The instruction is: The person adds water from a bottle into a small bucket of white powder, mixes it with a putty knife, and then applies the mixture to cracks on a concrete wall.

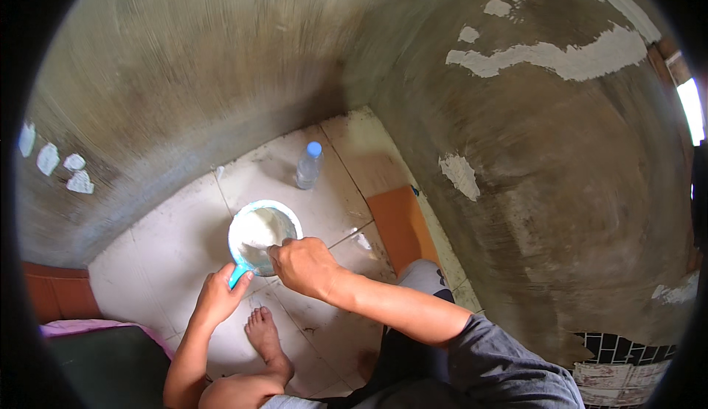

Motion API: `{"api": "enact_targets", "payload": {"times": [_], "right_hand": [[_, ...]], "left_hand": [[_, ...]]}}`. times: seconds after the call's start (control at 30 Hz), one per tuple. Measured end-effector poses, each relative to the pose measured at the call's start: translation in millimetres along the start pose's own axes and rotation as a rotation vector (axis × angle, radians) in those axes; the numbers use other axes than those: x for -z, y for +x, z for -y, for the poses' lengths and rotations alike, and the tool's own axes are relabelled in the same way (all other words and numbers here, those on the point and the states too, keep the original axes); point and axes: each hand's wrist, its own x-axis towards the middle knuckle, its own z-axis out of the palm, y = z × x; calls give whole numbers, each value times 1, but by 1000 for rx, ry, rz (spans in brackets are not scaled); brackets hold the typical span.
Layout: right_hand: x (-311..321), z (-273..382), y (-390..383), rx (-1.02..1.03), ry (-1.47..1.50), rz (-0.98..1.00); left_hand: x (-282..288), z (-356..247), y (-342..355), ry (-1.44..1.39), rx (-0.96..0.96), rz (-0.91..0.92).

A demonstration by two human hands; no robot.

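Observation:
A light blue dipper [296, 216] with a turquoise handle holds a white, powdery or pasty mass [257, 230]. My left hand [217, 295] is closed round the handle, below the dipper's rim. Over the rim's right side, my right hand [306, 267] is closed with its knuckles up. Whatever it grips reaches down into the dipper and is mostly hidden by the fingers, so I cannot make out its kind. Past the dipper, a clear plastic bottle [307, 171] with a blue cap stands upright on the tiled floor.
Bare plastered walls [206, 55] meet in a corner ahead; the right one carries white patches [549, 56]. An orange-brown flat piece [402, 224] lies along the right wall. At the left are a reddish-brown block [59, 292] and a dark, pink-edged surface [103, 365]. My bare foot [264, 335] is below the dipper.

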Motion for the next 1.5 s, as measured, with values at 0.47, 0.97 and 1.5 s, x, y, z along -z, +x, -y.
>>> {"api": "enact_targets", "payload": {"times": [0.47, 0.97, 1.5], "right_hand": [[173, 5, -73, 58, 9, -259], [200, -45, -146, -344, -198, -469], [296, 11, -161, -546, -32, -248]], "left_hand": [[61, -135, -32, -78, -100, -3], [-48, -192, 44, -117, -372, 86], [19, -281, -3, -115, -130, 291]]}}
